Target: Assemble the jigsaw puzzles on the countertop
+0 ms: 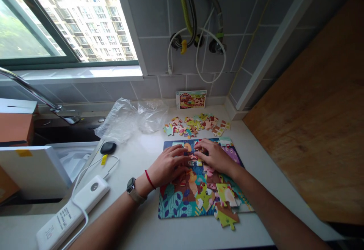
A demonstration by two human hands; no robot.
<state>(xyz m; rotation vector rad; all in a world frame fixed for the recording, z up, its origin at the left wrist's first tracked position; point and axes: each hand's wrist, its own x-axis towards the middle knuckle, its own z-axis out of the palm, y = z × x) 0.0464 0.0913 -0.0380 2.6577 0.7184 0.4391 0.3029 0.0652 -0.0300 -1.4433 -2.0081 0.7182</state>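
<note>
Both hands meet over a colourful picture board (170, 212) lying flat on the counter. Between their fingertips is a small cluster of jigsaw puzzle pieces (195, 159) with red and pink print. My left hand (170, 163), with a red string and a watch (131, 185) at its wrist, grips the cluster's left side with bent fingers. My right hand (214, 155) closes thumb and fingers on its right side. The fingers partly hide the cluster. Several loose yellow-green puzzle pieces (226, 215) lie on the board's lower right and over its front edge.
Behind the board lies a pile of loose puzzle pieces (199, 124), with a farm picture card (191, 99) leaning on the wall. Clear plastic bags (127, 119) lie at the left, beside the sink (65, 130). A white power bank (72, 212) with a cable and a black object (108, 147) are nearer.
</note>
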